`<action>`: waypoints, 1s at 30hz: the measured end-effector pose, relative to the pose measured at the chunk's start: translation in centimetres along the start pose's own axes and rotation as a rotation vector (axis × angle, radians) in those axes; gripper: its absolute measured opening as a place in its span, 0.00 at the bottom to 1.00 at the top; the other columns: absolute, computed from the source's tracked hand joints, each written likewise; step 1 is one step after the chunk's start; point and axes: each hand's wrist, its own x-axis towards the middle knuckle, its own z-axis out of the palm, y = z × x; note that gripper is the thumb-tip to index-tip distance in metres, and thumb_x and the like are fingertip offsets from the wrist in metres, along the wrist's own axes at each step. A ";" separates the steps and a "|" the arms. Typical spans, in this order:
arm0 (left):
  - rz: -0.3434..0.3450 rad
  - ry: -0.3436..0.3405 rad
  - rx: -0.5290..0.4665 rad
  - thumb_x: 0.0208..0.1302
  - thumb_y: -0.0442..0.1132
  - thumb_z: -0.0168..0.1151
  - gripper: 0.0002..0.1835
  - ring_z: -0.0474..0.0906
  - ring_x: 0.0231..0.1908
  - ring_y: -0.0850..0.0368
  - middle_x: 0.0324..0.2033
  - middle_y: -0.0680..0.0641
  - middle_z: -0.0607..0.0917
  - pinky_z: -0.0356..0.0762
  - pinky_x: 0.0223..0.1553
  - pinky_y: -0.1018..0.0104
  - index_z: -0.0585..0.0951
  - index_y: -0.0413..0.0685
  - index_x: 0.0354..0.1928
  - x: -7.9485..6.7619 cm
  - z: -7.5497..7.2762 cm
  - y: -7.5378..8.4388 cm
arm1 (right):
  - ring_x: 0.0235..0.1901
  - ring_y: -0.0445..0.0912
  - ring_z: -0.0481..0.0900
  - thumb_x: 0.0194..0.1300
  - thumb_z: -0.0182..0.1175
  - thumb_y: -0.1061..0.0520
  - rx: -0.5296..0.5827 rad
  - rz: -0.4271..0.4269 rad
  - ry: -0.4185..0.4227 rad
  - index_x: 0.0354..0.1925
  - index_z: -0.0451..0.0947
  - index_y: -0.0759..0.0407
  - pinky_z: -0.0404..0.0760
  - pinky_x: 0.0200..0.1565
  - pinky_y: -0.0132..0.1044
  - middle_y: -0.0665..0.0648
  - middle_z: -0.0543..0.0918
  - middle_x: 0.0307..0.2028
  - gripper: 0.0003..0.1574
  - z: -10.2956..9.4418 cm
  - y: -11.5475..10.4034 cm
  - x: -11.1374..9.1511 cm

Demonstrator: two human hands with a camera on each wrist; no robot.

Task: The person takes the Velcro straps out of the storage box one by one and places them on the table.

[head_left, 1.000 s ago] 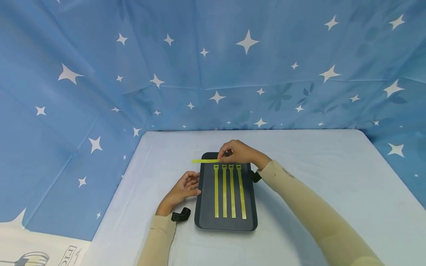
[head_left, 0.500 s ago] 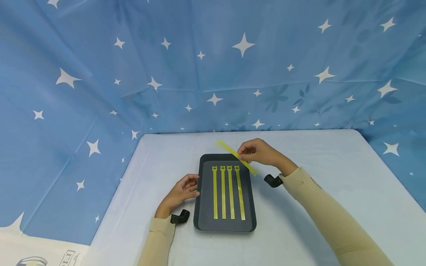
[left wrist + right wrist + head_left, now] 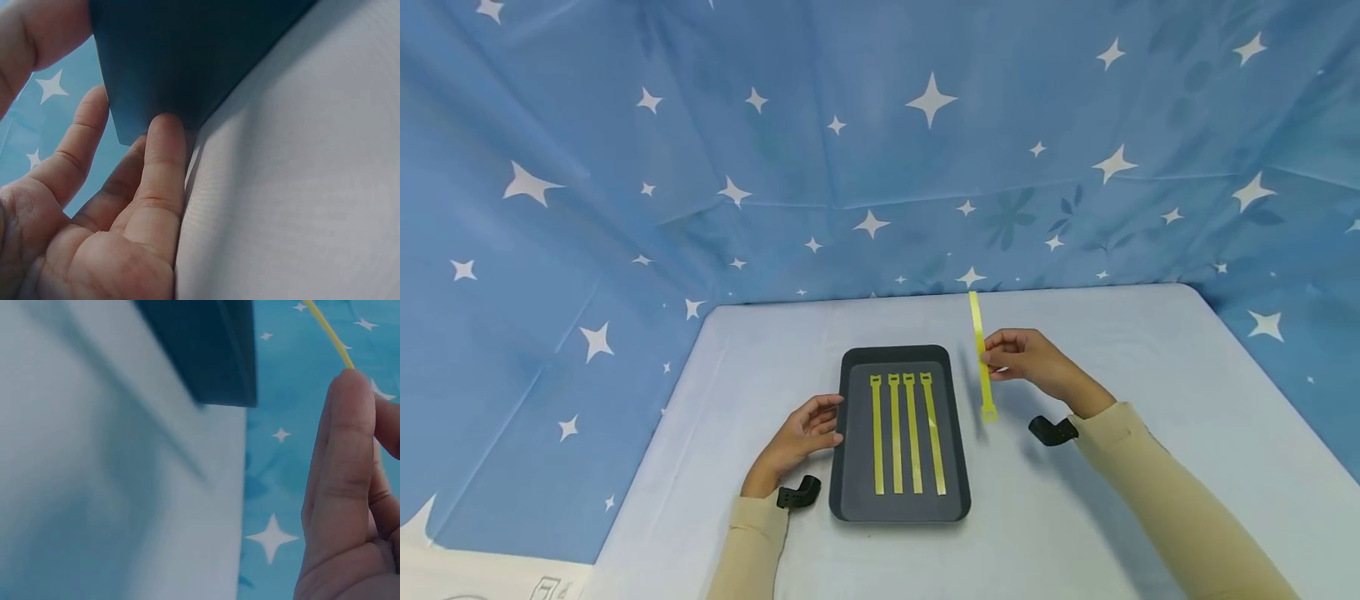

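Observation:
My right hand (image 3: pixel 1026 360) pinches a yellow cable strap (image 3: pixel 977 325) between thumb and fingers, right of the tray and above the table. The strap is nearly upright in the head view, its slotted head at the lower end. In the right wrist view part of the strap (image 3: pixel 330 328) sticks out past the fingertips. Several matching yellow straps (image 3: pixel 897 442) lie side by side in the dark grey tray (image 3: pixel 850 500), slotted heads toward the far end. My left hand (image 3: pixel 801 433) touches the tray's left side with loosely bent fingers; the left wrist view shows fingertips against its wall (image 3: pixel 162 62).
A white cloth covers the table (image 3: pixel 1075 517). Behind and to the left hangs a blue curtain (image 3: pixel 820 167) with white stars. Pale printed fabric (image 3: pixel 490 575) shows at the lower left. Each wrist wears a black camera.
My right hand has carried the strap from over the tray's far end to the right, turning it from level to nearly upright. My left hand stays at the tray's left side.

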 end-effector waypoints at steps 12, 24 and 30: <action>-0.009 0.020 0.016 0.71 0.29 0.70 0.40 0.65 0.75 0.28 0.75 0.22 0.65 0.80 0.64 0.69 0.61 0.25 0.78 0.0 -0.2 0.3 | 0.34 0.41 0.86 0.80 0.62 0.63 0.011 0.132 -0.034 0.54 0.76 0.74 0.90 0.42 0.33 0.53 0.89 0.35 0.13 0.1 3.4 -1.7; -0.018 0.016 0.019 0.72 0.28 0.69 0.39 0.65 0.75 0.28 0.75 0.23 0.65 0.80 0.64 0.69 0.61 0.25 0.78 -0.2 0.0 0.1 | 0.27 0.40 0.86 0.76 0.64 0.66 -0.062 0.248 -0.049 0.49 0.78 0.72 0.88 0.33 0.31 0.54 0.86 0.30 0.09 1.5 5.7 -2.9; -0.015 0.016 0.019 0.72 0.27 0.69 0.39 0.65 0.75 0.29 0.75 0.23 0.65 0.79 0.64 0.69 0.62 0.25 0.78 -0.1 0.0 -0.1 | 0.24 0.40 0.84 0.74 0.67 0.66 -0.136 0.232 -0.038 0.43 0.78 0.71 0.87 0.30 0.31 0.55 0.85 0.26 0.07 1.7 6.0 -3.3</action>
